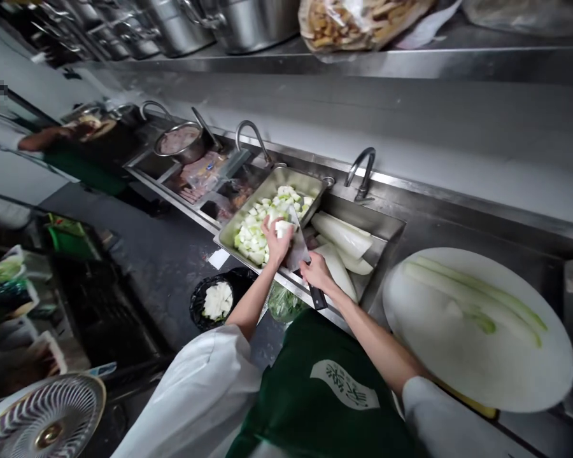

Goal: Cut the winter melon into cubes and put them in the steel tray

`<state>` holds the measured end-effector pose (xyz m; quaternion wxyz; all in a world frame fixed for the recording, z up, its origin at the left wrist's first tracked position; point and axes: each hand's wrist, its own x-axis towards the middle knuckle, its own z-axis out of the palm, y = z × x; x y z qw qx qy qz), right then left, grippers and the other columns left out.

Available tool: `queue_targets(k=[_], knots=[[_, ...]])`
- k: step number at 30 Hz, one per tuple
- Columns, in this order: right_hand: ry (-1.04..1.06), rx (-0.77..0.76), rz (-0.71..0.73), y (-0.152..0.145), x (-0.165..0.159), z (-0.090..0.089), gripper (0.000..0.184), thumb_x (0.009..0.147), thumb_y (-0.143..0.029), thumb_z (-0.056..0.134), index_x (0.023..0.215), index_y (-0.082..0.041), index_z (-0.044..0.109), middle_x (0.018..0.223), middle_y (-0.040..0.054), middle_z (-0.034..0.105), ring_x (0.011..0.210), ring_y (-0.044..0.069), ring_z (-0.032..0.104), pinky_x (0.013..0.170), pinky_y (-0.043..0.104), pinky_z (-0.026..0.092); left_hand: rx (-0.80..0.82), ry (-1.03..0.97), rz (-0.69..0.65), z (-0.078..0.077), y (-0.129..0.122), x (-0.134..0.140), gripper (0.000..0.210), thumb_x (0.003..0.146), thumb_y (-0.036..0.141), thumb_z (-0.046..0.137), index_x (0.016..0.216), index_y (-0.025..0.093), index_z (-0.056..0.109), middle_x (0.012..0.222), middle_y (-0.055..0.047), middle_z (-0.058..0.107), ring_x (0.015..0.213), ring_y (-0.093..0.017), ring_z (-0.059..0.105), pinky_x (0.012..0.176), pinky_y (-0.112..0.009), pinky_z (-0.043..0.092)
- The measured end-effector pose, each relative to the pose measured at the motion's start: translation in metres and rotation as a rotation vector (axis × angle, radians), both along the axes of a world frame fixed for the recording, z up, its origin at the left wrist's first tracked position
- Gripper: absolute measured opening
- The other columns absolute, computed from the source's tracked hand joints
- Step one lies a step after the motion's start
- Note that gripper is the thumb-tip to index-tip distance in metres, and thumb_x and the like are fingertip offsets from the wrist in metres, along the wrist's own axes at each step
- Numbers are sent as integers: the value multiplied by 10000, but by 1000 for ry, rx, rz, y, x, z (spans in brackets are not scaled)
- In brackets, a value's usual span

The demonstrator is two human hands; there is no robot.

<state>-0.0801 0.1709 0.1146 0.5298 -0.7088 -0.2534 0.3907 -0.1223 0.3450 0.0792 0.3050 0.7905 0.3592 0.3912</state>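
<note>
R grip (314, 272) holding broad steel cleaver (298, 247) by blk handle (318, 298), L grip (277, 243) cupping blocky white veg chunks (283, 228), prob. firm, slippery.

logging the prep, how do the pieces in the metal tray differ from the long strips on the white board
The pieces are short and chunky, while the strips are long and narrow. The pieces lie heaped in the metal tray; the strips lie flat, roughly side by side, on the white board. Both show pale green and white.
</note>
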Motion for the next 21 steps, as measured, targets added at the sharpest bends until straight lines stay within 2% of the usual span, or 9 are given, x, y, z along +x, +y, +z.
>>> queue_targets(k=[2,5,8,11,13,15,18,20,21], knots=[[12,-51,-20,14,-2,1,233,860,-388,621,777,-235,467,476,-70,510,354,87,463,350,176,308,-134,88,110,-14,46,-5,411,899,404,659,1226,156,641,1383,-163,479,1385,-282,434,1168,-384,377],[71,-56,-100,-14,-1,-6,271,848,-452,624,799,-237,465,492,-72,508,353,95,454,343,194,316,-246,292,147,-29,90,-19,443,882,337,646,1234,70,626,1255,-205,591,1246,-300,550,1122,-412,410],[58,-45,-242,-89,1,-16,352,822,-548,632,792,-243,458,493,-77,501,348,106,447,339,213,329,-224,351,128,-37,101,-34,397,871,288,606,1190,54,637,1236,-220,613,1254,-332,538,1151,-470,360],[-23,-156,-473,-186,-9,-19,397,824,-593,631,745,-241,464,480,-65,509,358,114,469,375,226,373,-38,228,62,-43,86,-29,336,903,297,527,1152,101,642,1216,-180,626,1237,-308,536,1140,-470,370],[-59,-282,-651,-248,-24,-19,419,820,-623,620,722,-240,483,458,-47,515,375,134,495,407,244,408,71,89,-53,-51,59,-6,322,936,326,488,1142,130,640,1180,-148,640,1185,-281,562,1107,-450,412],[-84,-415,-865,-302,-42,-18,438,796,-651,615,699,-239,500,445,-22,531,392,156,517,429,262,430,80,-3,-234,-62,11,27,320,961,352,475,1153,151,635,1165,-127,650,1157,-260,582,1082,-432,441],[-68,-572,-1190,-367,-71,-22,443,737,-660,629,657,-243,503,439,15,551,390,174,519,424,282,432,-53,-7,-559,-79,-100,71,305,990,364,454,1130,171,643,1104,-112,682,1066,-236,633,1003,-409,510],[-10,-605,-1343,-399,-90,-29,443,695,-659,652,639,-246,502,432,33,556,381,185,517,410,295,433,-127,41,-809,-88,-184,89,315,1003,355,425,1134,173,647,1054,-115,694,998,-230,661,932,-406,555],[25,-597,-1397,-411,-99,-33,450,678,-663,666,637,-246,502,432,38,559,379,190,519,406,301,436,-110,59,-960,-91,-224,97,320,1000,344,433,1176,179,643,1075,-120,690,1027,-237,661,939,-417,559]])
